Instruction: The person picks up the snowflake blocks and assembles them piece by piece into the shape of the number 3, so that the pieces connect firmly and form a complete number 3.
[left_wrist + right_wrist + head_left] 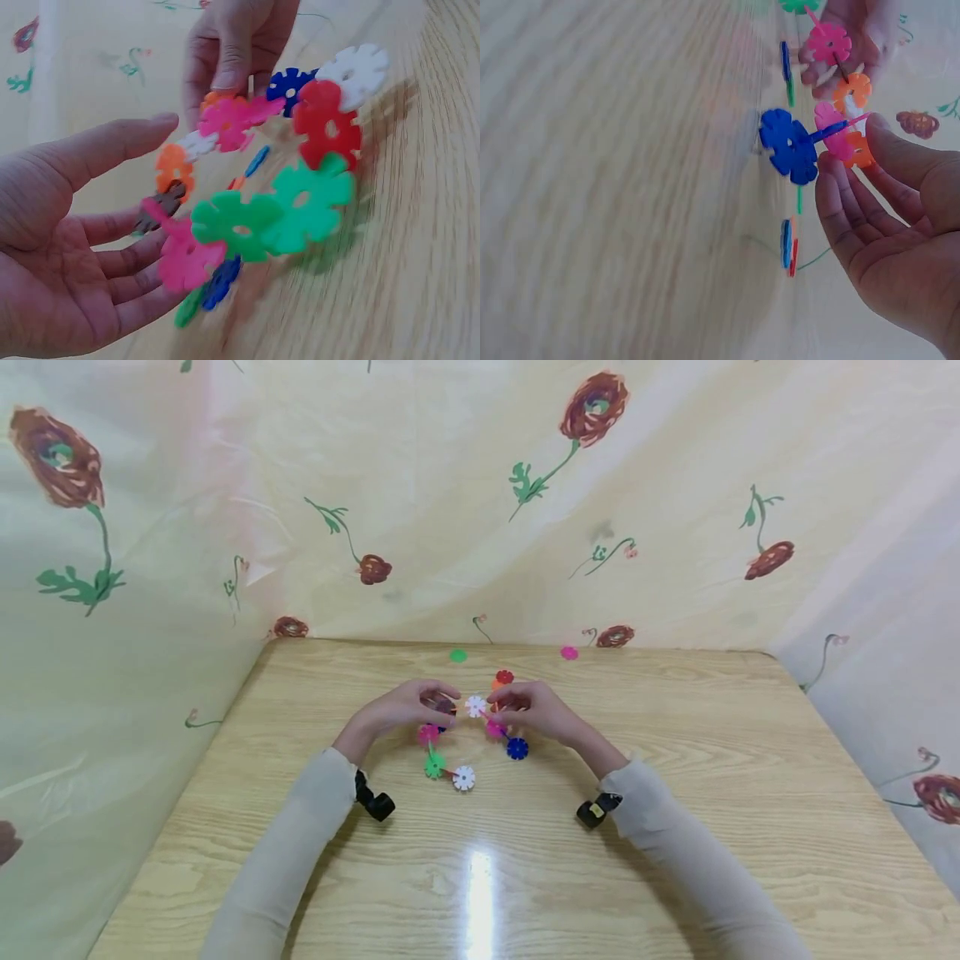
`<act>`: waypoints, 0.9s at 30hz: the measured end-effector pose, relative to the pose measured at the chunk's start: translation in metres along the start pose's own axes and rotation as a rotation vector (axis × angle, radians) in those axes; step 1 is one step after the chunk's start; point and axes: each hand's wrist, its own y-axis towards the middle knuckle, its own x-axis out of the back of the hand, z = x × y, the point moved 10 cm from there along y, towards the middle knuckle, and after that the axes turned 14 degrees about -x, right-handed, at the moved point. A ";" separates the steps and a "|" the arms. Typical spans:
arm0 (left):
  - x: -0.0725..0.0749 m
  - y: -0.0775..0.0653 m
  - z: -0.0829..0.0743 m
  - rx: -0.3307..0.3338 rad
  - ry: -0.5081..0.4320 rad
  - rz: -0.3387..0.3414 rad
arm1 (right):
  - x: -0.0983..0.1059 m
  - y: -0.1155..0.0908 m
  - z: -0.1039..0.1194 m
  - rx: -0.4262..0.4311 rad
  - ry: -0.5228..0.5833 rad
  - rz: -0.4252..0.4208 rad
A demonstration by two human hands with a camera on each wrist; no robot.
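A chain of interlocking notched plastic discs hangs between the two hands, its white disc (475, 707) in the gap between them. My right hand (536, 706) pinches the chain with thumb and fingers near an orange disc (860, 150) and a pink disc (829, 129). A blue disc (789, 147) sticks out beside that grip. My left hand (412, 703) has its fingers extended under the other side, touching near a brown disc (160, 208) and a pink disc (189, 255), thumb apart. Joined green discs (304, 199) and a white end disc (464, 778) reach toward the person.
A loose green disc (458, 656) and a loose pink disc (569, 653) lie at the table's back edge. A red disc (505, 677) shows just behind the right hand. Flower-patterned cloth (420, 527) bounds the wooden table (675, 743) at the back and sides.
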 end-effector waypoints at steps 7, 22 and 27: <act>-0.019 0.021 -0.011 -0.074 0.025 0.044 | -0.007 -0.002 0.007 0.036 0.081 0.004; -0.020 0.021 -0.002 -0.099 -0.024 -0.049 | -0.015 0.005 0.009 0.020 0.009 0.018; -0.013 0.016 0.003 -0.062 -0.016 -0.058 | 0.000 0.013 0.006 -0.001 -0.002 -0.009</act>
